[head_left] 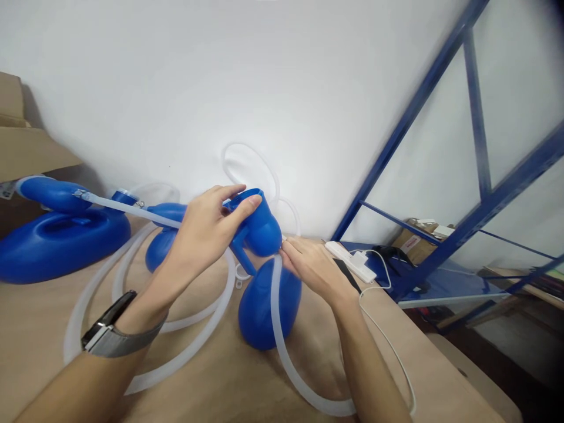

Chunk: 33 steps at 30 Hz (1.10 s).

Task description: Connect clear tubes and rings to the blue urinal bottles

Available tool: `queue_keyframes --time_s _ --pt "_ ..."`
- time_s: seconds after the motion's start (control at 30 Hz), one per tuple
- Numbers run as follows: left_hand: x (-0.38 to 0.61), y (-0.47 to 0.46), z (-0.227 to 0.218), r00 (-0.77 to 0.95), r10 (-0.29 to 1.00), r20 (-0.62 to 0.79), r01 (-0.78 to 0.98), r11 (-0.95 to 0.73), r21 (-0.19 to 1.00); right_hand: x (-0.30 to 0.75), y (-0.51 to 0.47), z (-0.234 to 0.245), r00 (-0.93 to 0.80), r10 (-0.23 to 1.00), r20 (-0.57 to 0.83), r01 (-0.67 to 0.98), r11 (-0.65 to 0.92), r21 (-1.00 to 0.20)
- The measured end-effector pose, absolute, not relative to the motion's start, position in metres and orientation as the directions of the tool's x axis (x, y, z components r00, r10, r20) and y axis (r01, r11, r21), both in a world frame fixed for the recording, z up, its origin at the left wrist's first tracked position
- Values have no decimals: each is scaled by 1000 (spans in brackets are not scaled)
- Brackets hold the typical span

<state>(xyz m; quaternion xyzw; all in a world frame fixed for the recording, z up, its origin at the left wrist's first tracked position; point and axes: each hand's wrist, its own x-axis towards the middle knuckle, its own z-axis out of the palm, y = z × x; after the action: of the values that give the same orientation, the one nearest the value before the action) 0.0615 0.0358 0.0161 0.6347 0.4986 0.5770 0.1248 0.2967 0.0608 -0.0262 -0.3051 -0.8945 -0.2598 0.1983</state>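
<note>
My left hand (211,223) is closed around the rim of a blue plastic cup-shaped piece (263,226), thumb and fingers on its open end. The cup is tilted, its narrow end toward my right hand (315,264). There my right fingers pinch at a translucent hose (277,294), close to the cup; the exact joint is hidden. The hose curves down the front of a blue plastic bottle (259,317) and back under my right forearm. A small white ring tab (240,282) shows beside that bottle.
More blue bottles (66,241) with coiled translucent hoses (198,358) lie on the brown table (211,405) at left, by a cardboard box (35,153). A white power strip (350,261) with a cable is at right, near a blue metal rack (409,100). The wall stands close behind.
</note>
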Motion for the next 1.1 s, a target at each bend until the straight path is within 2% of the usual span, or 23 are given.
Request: queue_keyframes --time_s 0.2,0.33,0.4,0.43,0.5,0.57,0.67,0.77,0.87,0.97,1.03,1.1 --pt "50 43 17 -98 835 542 463 -444 767 297 59 -22 -847 348 403 522 688 504" --pt "50 44 16 -82 861 501 398 -433 809 298 65 -24 -830 359 426 545 682 487" --pt "52 43 16 -87 859 504 363 -444 819 300 67 -24 -789 411 456 592 709 384" --pt "53 43 17 -106 849 518 356 -454 817 302 67 -23 -755 454 473 620 728 292" --pt "53 42 18 -166 818 551 342 -476 810 305 67 -21 -664 564 490 658 752 25" --pt "49 41 20 -222 792 568 289 -503 815 307 66 -19 -574 664 480 628 732 -263" --pt "41 44 21 -229 790 569 123 -556 822 304 65 -19 -566 724 394 449 671 -590" --pt "36 52 19 -196 830 522 -67 -543 837 298 65 -22 -653 710 265 212 506 -836" --pt "36 61 17 -312 830 462 -138 -521 843 291 67 -24 -574 774 267 29 344 -938" --pt "40 61 16 -497 707 504 -74 -613 786 287 69 -22 -385 869 311 -154 272 -950" --pt "47 53 16 -467 670 577 61 -626 777 285 68 -19 -293 903 314 -260 241 -935" --pt "57 39 16 -294 706 644 240 -598 765 283 64 -15 -199 924 327 -310 257 -915"
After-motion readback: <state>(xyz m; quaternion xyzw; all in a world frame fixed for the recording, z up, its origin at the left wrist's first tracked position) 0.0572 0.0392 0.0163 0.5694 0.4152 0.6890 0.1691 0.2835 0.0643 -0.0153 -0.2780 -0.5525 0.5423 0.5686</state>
